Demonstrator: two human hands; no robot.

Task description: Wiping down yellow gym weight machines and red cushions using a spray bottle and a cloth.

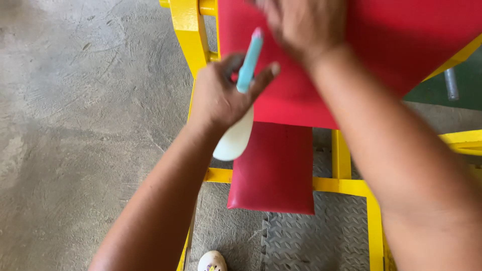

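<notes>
left hand gripping spray bottle beside red pad | right hand blurred on pad, grasp unclear | wiping seemingly midway; lower cushion apparently untouched

You are standing in a gym, at a padded exercise bench.

Below you a yellow steel frame carries a red padded seat and a wider red back pad. The floor is bare grey concrete, with a grey ridged rubber mat under the frame and a metal bar at the upper right.
</notes>
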